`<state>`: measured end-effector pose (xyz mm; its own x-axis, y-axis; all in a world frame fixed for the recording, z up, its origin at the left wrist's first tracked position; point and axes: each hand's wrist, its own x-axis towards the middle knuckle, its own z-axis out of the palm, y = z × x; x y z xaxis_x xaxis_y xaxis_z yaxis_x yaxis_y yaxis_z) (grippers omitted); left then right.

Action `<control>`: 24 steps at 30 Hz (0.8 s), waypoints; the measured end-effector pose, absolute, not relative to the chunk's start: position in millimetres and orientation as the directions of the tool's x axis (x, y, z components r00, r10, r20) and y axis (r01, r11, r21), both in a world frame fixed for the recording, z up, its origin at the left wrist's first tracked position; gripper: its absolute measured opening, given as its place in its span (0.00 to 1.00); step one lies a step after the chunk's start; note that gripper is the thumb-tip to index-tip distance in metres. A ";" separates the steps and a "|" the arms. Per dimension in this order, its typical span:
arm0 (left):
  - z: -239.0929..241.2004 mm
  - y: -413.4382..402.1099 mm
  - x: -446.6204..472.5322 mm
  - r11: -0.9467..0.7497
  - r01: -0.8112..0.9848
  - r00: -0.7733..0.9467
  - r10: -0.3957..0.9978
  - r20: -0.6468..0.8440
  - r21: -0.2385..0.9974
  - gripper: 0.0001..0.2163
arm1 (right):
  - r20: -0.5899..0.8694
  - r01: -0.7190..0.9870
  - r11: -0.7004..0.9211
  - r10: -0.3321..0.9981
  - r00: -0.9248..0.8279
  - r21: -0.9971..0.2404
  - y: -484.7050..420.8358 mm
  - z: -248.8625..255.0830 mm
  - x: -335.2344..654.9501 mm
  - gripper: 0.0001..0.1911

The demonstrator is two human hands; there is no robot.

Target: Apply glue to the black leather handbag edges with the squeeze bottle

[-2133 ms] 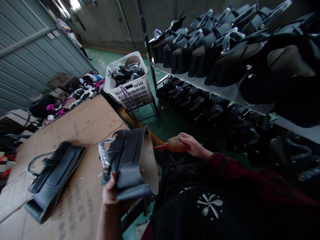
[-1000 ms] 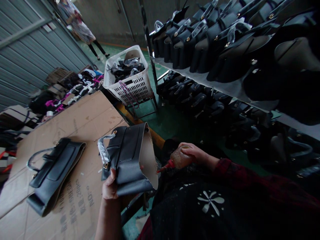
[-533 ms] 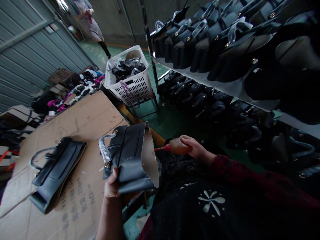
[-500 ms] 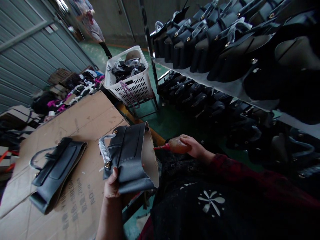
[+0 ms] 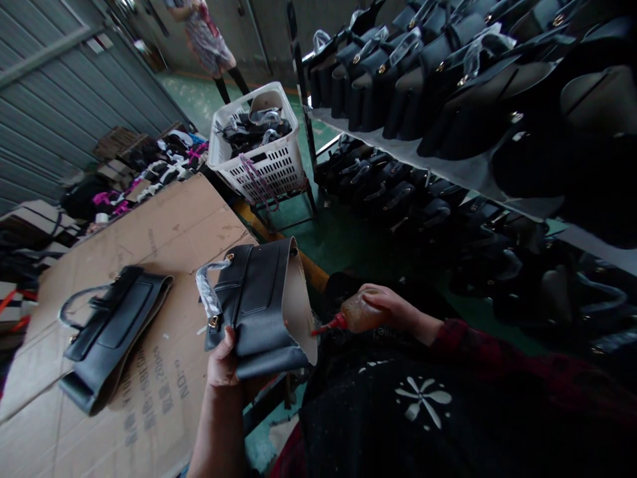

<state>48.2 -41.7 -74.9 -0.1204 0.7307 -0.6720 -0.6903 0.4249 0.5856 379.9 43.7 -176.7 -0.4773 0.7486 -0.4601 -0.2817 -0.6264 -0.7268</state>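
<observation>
Left hand: as it grips from below, the left hand [image 5: 222,362] has its thumb pressed on the dark face of the black bag shell [image 5: 259,302] and its fingers closed round the lower edge, hidden behind.
Right hand: the right hand [image 5: 388,307] is wrapped shut round the glue bottle [image 5: 359,313], its red nozzle [image 5: 326,327] touching the shell's pale inner edge at the lower right.
Bag shell: held tilted over the near edge of the cardboard-covered surface [image 5: 164,245], plastic-wrapped handle to the left.
Edges: the surface's near-right edge runs just under the shell; beyond it lies green floor.
Second shell [image 5: 107,332]: flat on the cardboard, well apart to the left.
Open room: bare cardboard between and behind the two shells.
Basket [image 5: 259,156]: white, past the surface's far corner.
Shelves [image 5: 448,169]: rows of black bags to the right.
Far end: a person [image 5: 209,40] stands.
</observation>
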 end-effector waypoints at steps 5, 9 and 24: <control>-91.6 -44.6 34.1 0.418 -0.668 -0.182 0.711 -0.680 0.616 0.17 | -0.453 -0.261 -0.651 0.712 -0.537 -0.713 31.7 -171.3 383.8 0.22; -95.4 -46.7 31.9 0.442 -0.621 -0.204 0.706 -0.678 0.647 0.20 | -0.461 -0.261 -0.625 0.744 -0.484 -0.736 33.0 -171.4 385.6 0.22; -83.6 -48.6 46.8 0.347 -0.542 -0.354 0.731 -0.583 0.765 0.22 | -0.432 -0.289 -0.540 0.826 -0.362 -0.791 46.6 -167.6 385.8 0.20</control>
<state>46.8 -48.6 -83.6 -0.3544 0.7314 -0.5826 -0.5423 0.3468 0.7653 385.8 46.6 -167.6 -0.3621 0.8260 -0.4320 -0.2888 -0.5401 -0.7905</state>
